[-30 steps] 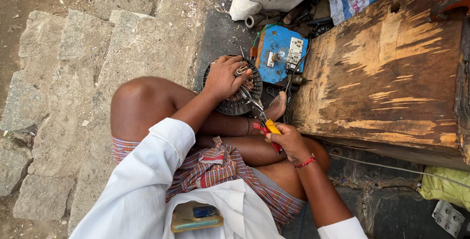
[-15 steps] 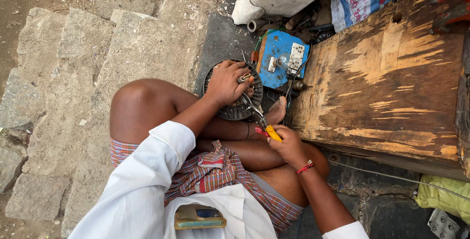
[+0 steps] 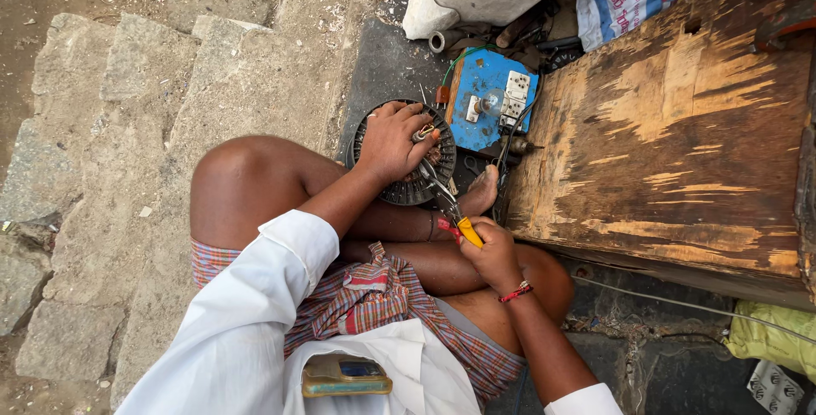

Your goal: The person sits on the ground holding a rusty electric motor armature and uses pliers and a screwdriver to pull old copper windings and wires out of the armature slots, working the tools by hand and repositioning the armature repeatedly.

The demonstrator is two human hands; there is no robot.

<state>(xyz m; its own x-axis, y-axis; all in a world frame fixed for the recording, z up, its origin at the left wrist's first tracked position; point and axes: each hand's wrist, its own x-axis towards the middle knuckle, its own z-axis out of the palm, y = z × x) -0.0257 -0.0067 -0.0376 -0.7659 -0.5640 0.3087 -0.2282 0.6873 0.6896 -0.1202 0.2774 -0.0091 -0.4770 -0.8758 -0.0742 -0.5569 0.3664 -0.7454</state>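
Sitting cross-legged on grey stone slabs [image 3: 127, 126], the person rests the left hand [image 3: 389, 141] flat over a round, dark metal motor core with slotted rim [image 3: 408, 187], fingers spread and curled across its top. The core lies on the dark ground just in front of the person's bare foot [image 3: 483, 192], its ribbed edge showing below and to the left of the palm; the windings inside are mostly hidden by the hand. The right hand [image 3: 491, 249] is closed around the red-and-yellow handles of a pair of pliers [image 3: 444, 198], whose steel nose reaches up to the core beside the left fingertips. Just behind the core sits a blue switchboard with white sockets [image 3: 491, 101], next to a worn wooden board [image 3: 671, 126].
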